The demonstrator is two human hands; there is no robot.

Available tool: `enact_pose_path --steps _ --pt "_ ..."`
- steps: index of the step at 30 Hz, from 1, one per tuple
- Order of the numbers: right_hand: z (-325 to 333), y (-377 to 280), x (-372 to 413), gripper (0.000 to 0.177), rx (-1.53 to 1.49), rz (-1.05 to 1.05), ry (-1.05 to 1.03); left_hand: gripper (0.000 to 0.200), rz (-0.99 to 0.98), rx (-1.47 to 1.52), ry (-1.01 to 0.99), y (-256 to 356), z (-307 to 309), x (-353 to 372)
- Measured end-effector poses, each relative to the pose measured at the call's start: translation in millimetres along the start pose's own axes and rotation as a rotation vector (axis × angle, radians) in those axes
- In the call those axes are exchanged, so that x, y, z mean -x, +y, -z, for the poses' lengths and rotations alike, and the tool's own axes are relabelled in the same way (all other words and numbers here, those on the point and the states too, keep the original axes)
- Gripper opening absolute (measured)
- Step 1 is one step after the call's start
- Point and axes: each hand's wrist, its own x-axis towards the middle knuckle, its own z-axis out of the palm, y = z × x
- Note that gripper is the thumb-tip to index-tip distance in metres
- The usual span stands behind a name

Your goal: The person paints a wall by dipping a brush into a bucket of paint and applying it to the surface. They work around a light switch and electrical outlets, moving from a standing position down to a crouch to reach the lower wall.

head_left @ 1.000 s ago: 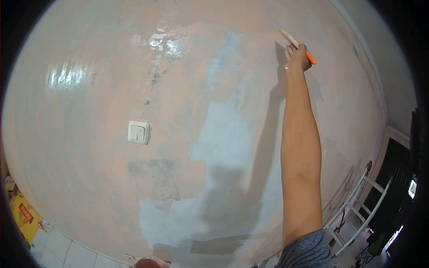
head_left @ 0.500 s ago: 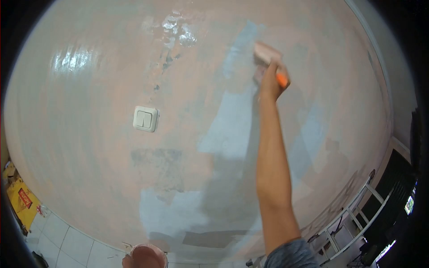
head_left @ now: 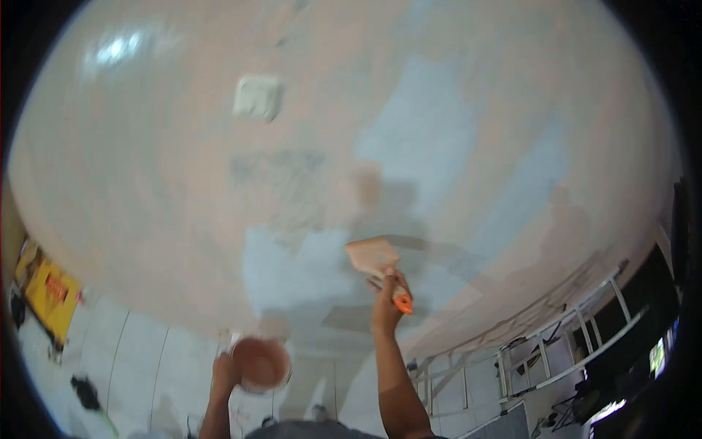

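Observation:
A wide brush (head_left: 371, 256) with an orange-tipped handle is gripped in my right hand (head_left: 388, 293), in front of the lower wall. Its broad head is coated in pinkish paint and points up and left. At the lower left my left hand (head_left: 225, 372) holds a bucket (head_left: 261, 364) by its rim, with pinkish paint inside. The wall (head_left: 183, 183) is streaked pink and grey, with pale blue patches (head_left: 424, 124) right of centre and lower down.
A white light switch (head_left: 257, 98) is on the upper wall. An aluminium ladder (head_left: 578, 366) lies at the right. Yellow packaging (head_left: 53, 296) is on the tiled floor (head_left: 139, 351) at the left, near a dark object (head_left: 86, 393).
My right hand has come down and left from the upper wall with the brush. The view has tilted down, and my left hand now shows on the bucket.

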Motion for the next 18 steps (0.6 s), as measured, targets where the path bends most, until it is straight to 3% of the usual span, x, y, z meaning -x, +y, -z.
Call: enact_pose_path --steps 2,3,4,5,6,8,11,12,14,18 --pt "17.7 4.3 21.6 0.025 0.031 0.023 -0.112 0.013 -0.062 -0.168 -0.021 5.0 -0.4 -6.3" --pt "24.4 2.0 30.9 0.025 0.065 0.068 -0.182 0.012 0.026 0.075 0.11 2.2 -11.2 -8.0" --pt "21.2 -7.8 40.5 0.025 0.059 0.072 -0.222 0.013 0.005 -0.03 0.073 3.2 -14.3 -8.6" --pt "17.6 -19.6 48.3 0.024 0.053 0.073 -0.26 0.013 -0.006 0.03 0.176 21.3 7.6 -0.3" --pt "17.5 -27.2 55.0 0.023 0.078 0.035 -0.353 0.017 0.045 0.122 0.12 41.1 37.3 5.9" --pt "18.7 -25.8 65.5 0.022 0.092 -0.043 -0.476 0.022 0.153 0.417 0.249 57.5 46.9 7.9" --pt "6.7 -26.7 77.1 0.021 0.431 0.197 -0.948 0.023 0.161 0.44 0.245 66.5 49.3 12.1" --pt "-0.5 -20.9 84.1 0.021 0.435 0.183 -0.955 0.022 0.153 0.483 0.265 69.0 50.8 14.2" --pt "-9.7 0.5 94.9 0.021 0.487 0.129 -1.247 0.022 0.15 0.527 0.279 74.9 51.9 15.6" --pt "-26.6 65.0 112.4 0.019 0.701 0.1 -1.371 0.021 0.192 0.523 0.245 85.3 53.2 26.0"
